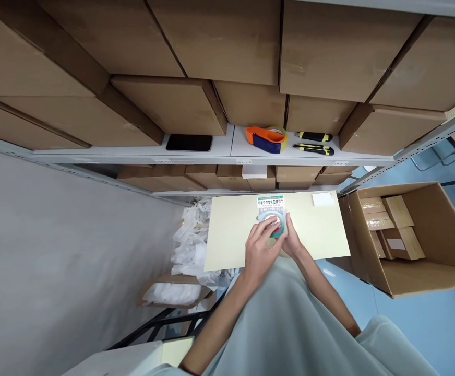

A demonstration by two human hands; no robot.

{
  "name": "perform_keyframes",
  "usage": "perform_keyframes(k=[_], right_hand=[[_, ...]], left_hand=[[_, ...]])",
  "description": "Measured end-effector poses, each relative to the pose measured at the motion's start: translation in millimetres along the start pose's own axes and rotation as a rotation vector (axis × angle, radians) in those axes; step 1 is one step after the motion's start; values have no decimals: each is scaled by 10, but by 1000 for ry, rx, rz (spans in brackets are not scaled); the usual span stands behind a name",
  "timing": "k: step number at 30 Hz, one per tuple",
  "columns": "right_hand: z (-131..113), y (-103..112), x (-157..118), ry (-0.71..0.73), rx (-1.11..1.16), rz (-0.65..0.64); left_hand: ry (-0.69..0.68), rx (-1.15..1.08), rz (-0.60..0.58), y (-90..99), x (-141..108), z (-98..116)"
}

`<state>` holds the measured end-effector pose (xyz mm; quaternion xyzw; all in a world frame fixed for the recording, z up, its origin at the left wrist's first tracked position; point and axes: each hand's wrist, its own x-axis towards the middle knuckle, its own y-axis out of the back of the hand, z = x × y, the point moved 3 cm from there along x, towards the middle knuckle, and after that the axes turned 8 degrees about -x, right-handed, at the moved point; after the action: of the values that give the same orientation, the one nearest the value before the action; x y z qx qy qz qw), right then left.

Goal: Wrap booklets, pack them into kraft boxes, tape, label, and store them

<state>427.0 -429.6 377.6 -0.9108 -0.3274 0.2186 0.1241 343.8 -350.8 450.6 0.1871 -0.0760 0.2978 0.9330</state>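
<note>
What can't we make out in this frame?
Printed item, lower part, head view: partly covered by left hand.
Right hand, most fingers, head view: hidden behind item.
Shelf label, text, head view: too small.
Open carton, right corner, head view: cut off by frame edge.

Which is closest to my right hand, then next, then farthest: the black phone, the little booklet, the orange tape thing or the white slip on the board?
1. Booklet: touching your right hand.
2. White slip: on the board, to the right.
3. Orange tape thing: ahead, on the shelf.
4. Black phone: same shelf, farther left.
</note>
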Motion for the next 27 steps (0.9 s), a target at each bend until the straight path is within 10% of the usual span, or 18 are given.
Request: perform_keyframes(k=[10,16,20,27], right_hand=[[44,106,-49,-94,122,-129],[12,328,-52,-86,59,-25],[-44,446,-60,-29,-62,-96],[-288,669,-72,325,-478,-255]], left_hand=[[-65,88,-90,-205,32,70],[274,-85,127,86,174,-298],[549,-348,-23,208,188,-594],[188,-66,-1,236,56,-415]])
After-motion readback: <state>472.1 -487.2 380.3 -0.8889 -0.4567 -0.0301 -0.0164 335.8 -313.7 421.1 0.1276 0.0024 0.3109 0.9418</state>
